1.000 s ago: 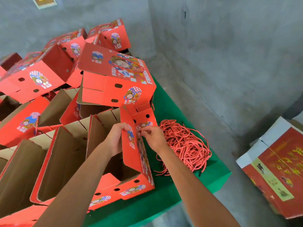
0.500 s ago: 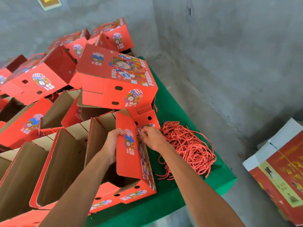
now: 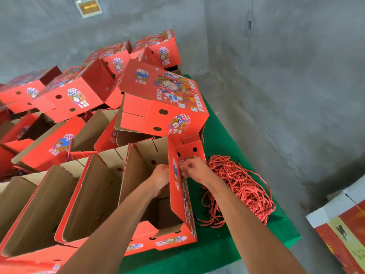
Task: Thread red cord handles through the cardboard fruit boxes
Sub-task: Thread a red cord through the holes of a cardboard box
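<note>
Box panel [image 3: 180, 186], mid-frame, upright between hands.
Right hand [image 3: 194, 170] pinches at its outer face; left hand [image 3: 161, 177] inside, grip unclear; cords [image 3: 243, 186] right.

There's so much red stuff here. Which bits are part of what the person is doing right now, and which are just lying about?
In use:
- open box being worked on
- left hand inside it, behind the side panel
- right hand on the panel's outer face
- heap of red cords, the supply

Lying about:
- piled boxes behind
- open boxes in the row
- green mat
- white-edged carton
- wall plaque
</note>
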`<action>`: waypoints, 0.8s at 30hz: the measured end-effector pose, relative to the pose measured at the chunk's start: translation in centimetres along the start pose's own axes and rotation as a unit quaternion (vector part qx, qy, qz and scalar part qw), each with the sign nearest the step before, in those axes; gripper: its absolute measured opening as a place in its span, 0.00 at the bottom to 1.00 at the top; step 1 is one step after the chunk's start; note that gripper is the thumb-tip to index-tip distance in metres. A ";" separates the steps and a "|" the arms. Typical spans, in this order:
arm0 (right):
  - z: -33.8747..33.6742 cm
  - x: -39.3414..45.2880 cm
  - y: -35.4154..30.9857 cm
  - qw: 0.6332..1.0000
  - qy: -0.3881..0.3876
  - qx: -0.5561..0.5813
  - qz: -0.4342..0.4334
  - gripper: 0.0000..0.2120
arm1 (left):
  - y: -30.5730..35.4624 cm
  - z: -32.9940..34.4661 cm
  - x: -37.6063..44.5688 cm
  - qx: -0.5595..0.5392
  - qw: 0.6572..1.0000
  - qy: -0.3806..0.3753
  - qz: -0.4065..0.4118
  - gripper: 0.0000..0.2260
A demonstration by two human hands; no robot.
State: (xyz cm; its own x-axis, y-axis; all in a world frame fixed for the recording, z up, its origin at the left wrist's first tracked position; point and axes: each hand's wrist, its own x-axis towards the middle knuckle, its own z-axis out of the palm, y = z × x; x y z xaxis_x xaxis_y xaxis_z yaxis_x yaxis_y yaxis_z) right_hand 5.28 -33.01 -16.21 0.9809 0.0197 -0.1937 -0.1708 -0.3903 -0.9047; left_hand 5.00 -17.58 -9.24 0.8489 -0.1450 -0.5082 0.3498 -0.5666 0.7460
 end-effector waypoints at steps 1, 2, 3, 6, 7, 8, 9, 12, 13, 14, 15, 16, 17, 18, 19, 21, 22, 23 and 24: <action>0.1 0.1 -0.3 1.000 0.003 -0.017 -0.011 0.15 | 0.2 0.1 0.2 -0.022 0.999 0.024 -0.008 0.12; 0.2 0.1 -0.6 0.999 0.004 -0.041 -0.023 0.16 | 0.5 0.3 0.3 -0.104 0.994 0.030 -0.030 0.15; 0.2 0.1 -0.7 0.997 0.004 -0.064 -0.031 0.17 | 0.8 0.5 0.5 -0.211 0.975 0.027 -0.063 0.17; 0.4 -0.1 -0.6 0.993 0.007 -0.104 -0.048 0.18 | 0.8 1.1 1.3 -0.326 0.939 0.034 -0.105 0.18; 0.4 -0.2 -0.4 0.994 0.006 -0.101 -0.048 0.18 | 0.6 1.3 1.5 -0.325 0.939 0.040 -0.103 0.16; 0.3 -0.4 -0.2 0.994 0.003 -0.096 -0.047 0.19 | 0.4 1.3 1.6 -0.318 0.942 0.039 -0.096 0.15; 0.2 -0.7 -0.2 0.994 -0.001 -0.100 -0.043 0.20 | 0.3 1.2 2.0 -0.299 0.949 0.043 -0.086 0.15; -1.9 -2.0 -0.5 0.981 0.008 -0.194 -0.020 0.27 | -0.2 0.7 2.5 -0.062 0.989 0.127 -0.050 0.10; -3.0 -2.6 -0.7 0.975 0.036 -0.220 -0.018 0.29 | -0.2 0.3 2.4 -0.034 0.986 0.152 -0.060 0.05; -4.3 -3.2 -1.1 0.972 0.076 -0.220 -0.019 0.30 | -0.4 -0.1 2.4 -0.018 0.987 0.152 -0.058 0.04; -5.6 -3.7 -1.7 0.974 0.119 -0.192 -0.017 0.32 | -0.4 -0.6 2.4 -0.021 0.988 0.140 -0.058 0.06; -6.8 -4.2 -2.5 0.977 0.156 -0.144 -0.010 0.33 | -0.3 -1.0 2.4 -0.028 0.989 0.134 -0.049 0.09; -8.0 -4.7 -3.4 0.981 0.178 -0.081 -0.004 0.32 | 0.0 -1.5 2.1 -0.023 0.990 0.139 -0.028 0.12; -9.1 -5.2 -4.4 0.984 0.179 -0.012 0.000 0.30 | 0.6 -1.9 1.9 0.004 0.987 0.162 0.012 0.13; -9.8 -5.6 -5.6 0.986 0.160 0.056 0.006 0.27 | 1.4 -2.3 1.4 0.033 0.977 0.202 0.062 0.12; -10.4 -6.2 -8.2 0.980 0.105 0.168 0.028 0.21 | 3.5 -2.5 -0.5 0.040 0.942 0.270 0.195 0.07; -10.2 -6.4 -9.5 0.973 0.090 0.210 0.040 0.18 | 4.6 -2.1 -1.8 0.033 0.927 0.272 0.258 0.06; -9.8 -6.4 -10.6 0.964 0.085 0.245 0.051 0.16 | 5.6 -1.6 -2.8 0.022 0.920 0.249 0.301 0.06; -9.3 -6.4 -11.6 0.955 0.088 0.277 0.061 0.14 | 6.2 -0.8 -3.6 0.011 0.923 0.211 0.322 0.07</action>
State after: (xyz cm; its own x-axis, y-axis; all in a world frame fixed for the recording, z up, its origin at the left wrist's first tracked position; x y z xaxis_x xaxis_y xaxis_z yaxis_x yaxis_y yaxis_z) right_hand 1.84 -37.17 -0.93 0.9430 -0.1688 -0.2869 -0.2594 0.1674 -0.9512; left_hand 4.41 -19.92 -2.47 0.9583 -0.1322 0.2534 -0.2853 -0.4907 0.8233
